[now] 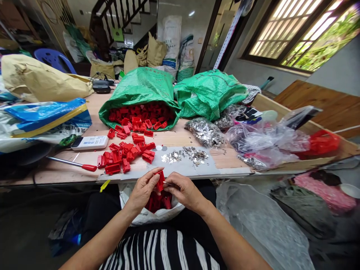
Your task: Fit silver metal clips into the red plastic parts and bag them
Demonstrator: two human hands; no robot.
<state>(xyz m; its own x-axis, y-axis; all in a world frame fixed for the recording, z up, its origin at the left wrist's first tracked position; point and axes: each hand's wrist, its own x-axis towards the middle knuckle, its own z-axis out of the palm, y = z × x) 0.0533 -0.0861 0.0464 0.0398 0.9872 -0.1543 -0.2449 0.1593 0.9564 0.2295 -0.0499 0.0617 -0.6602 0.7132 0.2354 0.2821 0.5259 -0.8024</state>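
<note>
My left hand (144, 188) grips a small red plastic housing (160, 181) between thumb and fingers, holding it up just in front of the table edge. Beside it, my right hand (182, 189) is closed in a pinch against the housing's right side. A tiny pale bit shows at those fingertips, too small to name. Under both hands, a white sack (140, 218) lies on my lap with more red housings (157, 202) inside. Ahead on the table sit a pile of red housings (123, 153) and small shiny metal pieces (172, 156) on a grey sheet (208, 170).
A green sack (140, 88) spills red parts onto the table; another green sack (209, 92) lies beside it. A bag of metal pieces (204, 132) and plastic bags (267, 135) are at right. A red-handled tool (89, 167) and a white device (90, 142) lie left.
</note>
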